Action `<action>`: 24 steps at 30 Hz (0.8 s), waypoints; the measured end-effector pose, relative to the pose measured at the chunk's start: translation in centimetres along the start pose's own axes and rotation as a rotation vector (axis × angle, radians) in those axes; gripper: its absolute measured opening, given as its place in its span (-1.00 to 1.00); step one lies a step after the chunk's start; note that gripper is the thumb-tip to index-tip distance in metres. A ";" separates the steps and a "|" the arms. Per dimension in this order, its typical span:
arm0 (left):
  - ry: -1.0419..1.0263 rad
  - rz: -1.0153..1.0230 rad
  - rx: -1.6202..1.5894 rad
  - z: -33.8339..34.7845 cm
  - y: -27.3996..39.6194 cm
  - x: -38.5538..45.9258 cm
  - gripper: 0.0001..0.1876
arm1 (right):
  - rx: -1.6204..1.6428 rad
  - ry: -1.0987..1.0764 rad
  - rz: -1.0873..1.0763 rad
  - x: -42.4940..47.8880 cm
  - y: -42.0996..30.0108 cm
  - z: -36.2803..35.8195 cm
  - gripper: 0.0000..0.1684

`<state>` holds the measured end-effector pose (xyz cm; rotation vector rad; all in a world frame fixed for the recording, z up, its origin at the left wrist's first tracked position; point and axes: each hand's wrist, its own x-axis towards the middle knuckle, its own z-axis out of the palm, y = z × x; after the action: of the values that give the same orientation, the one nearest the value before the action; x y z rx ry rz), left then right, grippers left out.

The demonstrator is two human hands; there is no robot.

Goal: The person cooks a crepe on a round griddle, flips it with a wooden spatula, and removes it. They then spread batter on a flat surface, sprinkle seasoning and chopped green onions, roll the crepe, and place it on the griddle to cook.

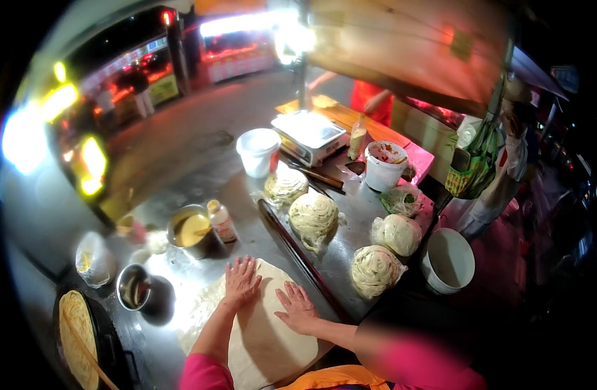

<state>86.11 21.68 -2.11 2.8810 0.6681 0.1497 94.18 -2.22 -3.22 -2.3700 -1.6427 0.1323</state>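
A broad thin sheet of dough (274, 351) lies on the metal worktop (245, 224) in front of me. My left hand (242, 280) rests flat on its upper part, fingers spread. To the right, my right hand (297, 309) also lies palm down on the dough, fingers apart. Neither hand grips anything. A long dark wooden rolling pin (298, 258) runs diagonally just beyond my right hand. Coiled dough balls (314, 217), some in plastic film, sit past the pin; another coiled ball (376, 271) is nearer on the right.
A metal pot of yellow liquid (191, 231), a bottle (221, 222) and a steel bowl (134, 287) stand left. A flatbread (78, 336) lies in a pan at far left. White buckets (385, 165), a scale (309, 136) and another person (371, 102) are beyond.
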 end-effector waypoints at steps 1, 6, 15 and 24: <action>-0.040 0.009 -0.018 -0.5 -0.2 0.1 -0.25 | 0.014 0.013 -0.004 0.0 0.3 0.5 -0.14; 0.008 -0.238 -0.034 -2.4 -0.5 -6.3 -0.15 | 0.106 -0.058 0.010 0.4 0.2 -1.4 -0.14; 0.022 -0.388 -0.105 -2.5 -1.4 -6.6 -0.16 | 0.027 0.005 -0.112 0.2 0.1 -0.4 -0.17; 0.191 -0.700 -0.177 -4.6 5.3 -24.2 -0.16 | 0.046 -0.088 -0.225 -1.0 2.4 -0.7 -0.16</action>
<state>66.16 6.93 2.03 2.3169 1.5528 0.3583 96.10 -4.05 -3.24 -2.1554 -1.9113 0.2315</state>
